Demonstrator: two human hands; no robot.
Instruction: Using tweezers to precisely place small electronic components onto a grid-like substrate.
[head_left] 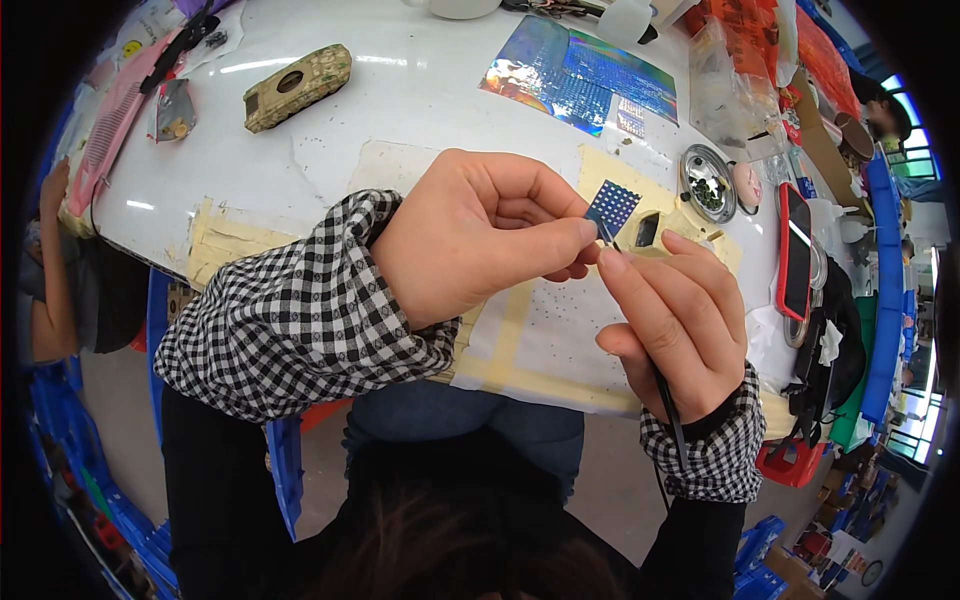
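Pinched between the thumb and fingers of my left hand [485, 230] is a small blue sheet with rows of pale dots [613, 207]. My right hand [682, 312] holds a thin, dark pointed tool [668, 412], perhaps tweezers; its shaft runs back past the wrist. The tool's tip meets the lower edge of the dotted sheet, beside my left thumb. My two hands almost touch there, and the fingers partly hide the tip. Just beyond my right fingertips, a small dark piece [648, 230] sits on yellowish tape.
A camouflage-patterned model hull [298, 88] lies at the far left. Shiny holographic sheets [560, 75] are at the back, and a round metal dish [708, 183] holds small dark green bits. A red-edged phone [794, 250] lies right. Another person's arm [52, 290] shows at left.
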